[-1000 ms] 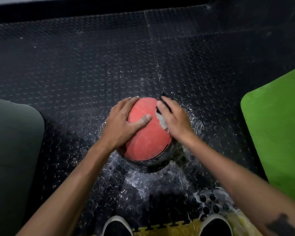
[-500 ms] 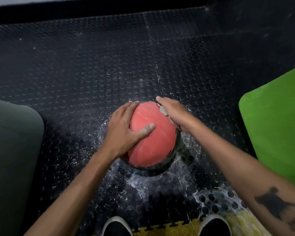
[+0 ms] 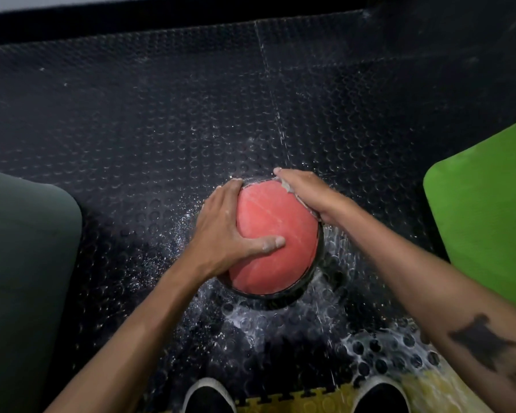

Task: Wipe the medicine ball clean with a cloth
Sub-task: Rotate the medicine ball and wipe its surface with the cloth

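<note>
A red and black medicine ball (image 3: 276, 239) sits on the wet black studded floor in the middle of the head view. My left hand (image 3: 225, 231) grips its left side, thumb stretched across the red panel. My right hand (image 3: 303, 190) lies over the ball's upper right edge and presses a small pale cloth (image 3: 287, 186) against it. Only a scrap of the cloth shows under my fingers.
A green mat (image 3: 486, 204) lies to the right and a dark grey mat (image 3: 21, 263) to the left. Water and white foam spread on the floor (image 3: 280, 323) in front of the ball. My two black shoes (image 3: 209, 397) stand at the bottom edge, by a yellow tile strip.
My right hand has slid with the cloth from the ball's top face to its far right edge. The ball has turned, showing more red. My left hand kept its grip.
</note>
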